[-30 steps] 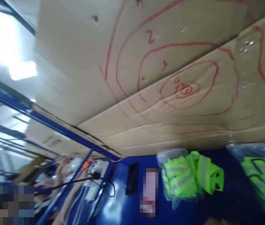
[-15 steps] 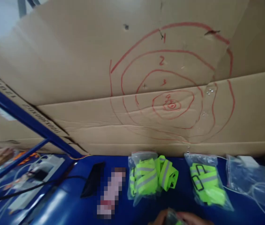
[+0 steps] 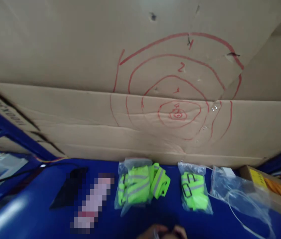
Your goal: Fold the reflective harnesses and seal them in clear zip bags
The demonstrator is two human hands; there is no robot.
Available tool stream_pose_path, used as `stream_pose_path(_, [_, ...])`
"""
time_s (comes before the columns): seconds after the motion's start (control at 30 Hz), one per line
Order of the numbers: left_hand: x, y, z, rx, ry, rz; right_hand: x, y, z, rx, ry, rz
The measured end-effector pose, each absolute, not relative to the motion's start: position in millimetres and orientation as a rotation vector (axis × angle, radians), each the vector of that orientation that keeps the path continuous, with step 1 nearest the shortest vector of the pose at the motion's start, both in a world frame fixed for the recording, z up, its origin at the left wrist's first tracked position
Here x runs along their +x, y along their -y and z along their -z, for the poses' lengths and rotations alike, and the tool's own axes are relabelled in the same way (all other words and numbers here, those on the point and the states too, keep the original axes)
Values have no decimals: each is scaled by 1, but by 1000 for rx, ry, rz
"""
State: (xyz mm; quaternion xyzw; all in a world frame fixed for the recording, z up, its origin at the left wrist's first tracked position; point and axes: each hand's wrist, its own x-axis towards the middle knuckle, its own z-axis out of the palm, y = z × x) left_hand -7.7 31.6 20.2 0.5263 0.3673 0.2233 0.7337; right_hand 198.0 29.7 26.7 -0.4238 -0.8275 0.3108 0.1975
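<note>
At the bottom edge, my left hand (image 3: 150, 231) and my right hand (image 3: 178, 231) are close together, fingers curled. A sliver of clear plastic bag (image 3: 156, 234) shows at my left fingers; most of it is cut off by the frame. Beyond the hands lies a clear bag of folded neon-green reflective straps (image 3: 137, 186), with a loose coil of the same strap (image 3: 160, 182) against its right side. Farther right is another bagged green strap (image 3: 195, 191) with black buckles.
A blurred-out pink strip (image 3: 93, 202) and a black flat item (image 3: 68, 187) lie left on the blue table (image 3: 40, 199). Right are an empty clear bag (image 3: 242, 186), a white cable (image 3: 240, 215) and a cardboard box (image 3: 279, 199). A cardboard panel (image 3: 80, 109) with red rings stands behind.
The view has turned to the right, so the table items sit farther left and more of the cardboard box shows. My hands stay together low in view; the green inside their plastic no longer shows.
</note>
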Motion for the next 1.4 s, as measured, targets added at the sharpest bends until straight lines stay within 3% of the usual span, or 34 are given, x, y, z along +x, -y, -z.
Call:
stream_pose_path(0.13, [-22,11,-48,1229,-826,-570,199,37,-64,-1101,2350,-951])
stream_pose_path(0.3, [-27,-10,-88,1279,-627,-876,223,33,-124,-1054,2206,-413])
stream_pose_path(0.37, [-30,-14,-89,1301,-525,-913,225,25,-129,-1046,2286,-384])
stream_pose_path(0.63, [-33,2,-81,1623,-587,-907,225,27,-131,-955,2353,-611])
stream_pose_path(0.83, [-51,-9,-81,1363,-408,-680,234,25,-138,-1034,2301,-698])
stream_pose_path(1.13, [-45,-3,-65,1141,-757,-926,235,26,-104,-1181,1715,-1223])
stream_pose_path(1.4, [-45,0,-60,1006,-671,-736,228,31,-81,-1258,1508,-1181])
